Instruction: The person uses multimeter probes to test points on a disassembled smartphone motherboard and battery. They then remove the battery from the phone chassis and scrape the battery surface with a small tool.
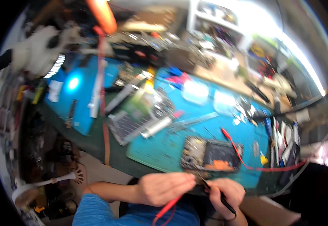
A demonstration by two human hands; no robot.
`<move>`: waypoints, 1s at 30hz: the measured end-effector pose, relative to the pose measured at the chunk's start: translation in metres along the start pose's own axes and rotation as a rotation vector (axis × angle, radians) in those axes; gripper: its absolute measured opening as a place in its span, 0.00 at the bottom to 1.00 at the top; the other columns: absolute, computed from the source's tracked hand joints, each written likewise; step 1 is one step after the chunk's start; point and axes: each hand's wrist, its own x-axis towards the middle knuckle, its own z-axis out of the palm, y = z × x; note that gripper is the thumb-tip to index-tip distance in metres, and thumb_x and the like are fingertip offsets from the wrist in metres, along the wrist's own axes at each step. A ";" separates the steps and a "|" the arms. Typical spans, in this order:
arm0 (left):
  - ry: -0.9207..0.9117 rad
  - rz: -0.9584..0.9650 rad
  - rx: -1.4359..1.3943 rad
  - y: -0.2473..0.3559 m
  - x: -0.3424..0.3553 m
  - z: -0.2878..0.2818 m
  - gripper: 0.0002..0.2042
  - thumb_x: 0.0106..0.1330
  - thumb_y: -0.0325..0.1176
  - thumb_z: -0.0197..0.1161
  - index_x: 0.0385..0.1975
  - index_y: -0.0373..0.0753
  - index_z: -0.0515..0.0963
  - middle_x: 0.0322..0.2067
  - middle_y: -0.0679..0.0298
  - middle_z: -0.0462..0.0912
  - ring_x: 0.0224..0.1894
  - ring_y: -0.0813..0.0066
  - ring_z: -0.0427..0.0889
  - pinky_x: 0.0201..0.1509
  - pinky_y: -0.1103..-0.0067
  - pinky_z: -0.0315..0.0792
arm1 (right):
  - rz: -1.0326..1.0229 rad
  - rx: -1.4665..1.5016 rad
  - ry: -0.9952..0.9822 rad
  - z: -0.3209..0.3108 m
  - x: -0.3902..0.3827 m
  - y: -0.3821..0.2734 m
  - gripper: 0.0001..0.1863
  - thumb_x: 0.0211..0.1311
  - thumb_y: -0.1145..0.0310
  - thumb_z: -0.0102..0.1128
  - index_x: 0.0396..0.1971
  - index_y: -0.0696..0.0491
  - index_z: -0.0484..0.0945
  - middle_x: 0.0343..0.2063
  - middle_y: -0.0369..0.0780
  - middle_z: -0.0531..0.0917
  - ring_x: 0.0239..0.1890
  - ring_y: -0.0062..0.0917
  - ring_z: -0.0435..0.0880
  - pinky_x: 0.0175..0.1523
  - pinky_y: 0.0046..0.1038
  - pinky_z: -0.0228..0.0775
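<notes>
At lower centre, the left hand (166,188) points rightward, fingers together above a red probe (168,207); whether its grip is closed on anything cannot be told. Just beyond, an opened phone (211,154) lies on a blue mat (152,150), any print too blurred to read. The right hand (230,190), curled, grips a slanted black tool (227,206).

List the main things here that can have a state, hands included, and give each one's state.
Right hand: closed around the black tool.
Black tool: held at a slant.
Left hand: curled, grip unclear.
Handheld device: opened, inner parts exposed.
Upper red probe: unheld, slanting over the device.
Lower red probe: tilted; whether held is unclear.
Strip light: lit.
</notes>
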 end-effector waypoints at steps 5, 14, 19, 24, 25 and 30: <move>0.019 -0.005 -0.001 0.005 0.002 -0.004 0.14 0.66 0.26 0.63 0.50 0.31 0.84 0.50 0.53 0.88 0.48 0.65 0.90 0.47 0.77 0.86 | 0.034 0.004 0.051 -0.002 -0.002 -0.019 0.06 0.66 0.80 0.62 0.38 0.59 0.86 0.27 0.42 0.86 0.28 0.29 0.86 0.37 0.28 0.78; 0.068 -0.033 0.004 0.006 -0.008 0.002 0.17 0.65 0.27 0.64 0.54 0.34 0.81 0.53 0.56 0.86 0.53 0.65 0.88 0.48 0.78 0.84 | 0.055 0.004 0.050 0.000 0.003 -0.030 0.05 0.68 0.78 0.62 0.37 0.57 0.87 0.26 0.41 0.85 0.27 0.30 0.85 0.36 0.28 0.77; 0.066 -0.037 0.007 0.008 -0.008 0.002 0.17 0.65 0.27 0.64 0.53 0.34 0.81 0.53 0.57 0.86 0.52 0.66 0.89 0.47 0.78 0.84 | 0.051 -0.007 0.063 0.000 0.001 -0.029 0.04 0.68 0.77 0.63 0.36 0.57 0.86 0.25 0.41 0.85 0.27 0.29 0.85 0.36 0.28 0.77; 0.040 0.005 0.020 0.002 -0.004 0.004 0.16 0.65 0.26 0.64 0.53 0.34 0.82 0.52 0.58 0.87 0.51 0.65 0.89 0.46 0.78 0.85 | 0.010 -0.046 0.116 0.002 -0.002 -0.020 0.05 0.70 0.74 0.62 0.38 0.57 0.87 0.24 0.41 0.85 0.26 0.28 0.85 0.35 0.28 0.76; 0.033 0.022 0.018 0.000 -0.001 0.001 0.16 0.64 0.26 0.65 0.53 0.34 0.82 0.51 0.58 0.87 0.50 0.65 0.89 0.45 0.78 0.85 | 0.012 0.010 0.119 0.006 -0.012 0.002 0.05 0.61 0.79 0.61 0.32 0.59 0.85 0.20 0.41 0.86 0.23 0.28 0.88 0.33 0.28 0.80; 0.066 -0.013 0.030 0.004 0.001 -0.001 0.16 0.59 0.25 0.69 0.49 0.33 0.84 0.45 0.56 0.88 0.45 0.64 0.90 0.43 0.76 0.85 | 0.006 0.014 0.038 0.005 0.001 -0.006 0.07 0.61 0.83 0.61 0.34 0.61 0.86 0.25 0.42 0.88 0.25 0.26 0.88 0.33 0.25 0.79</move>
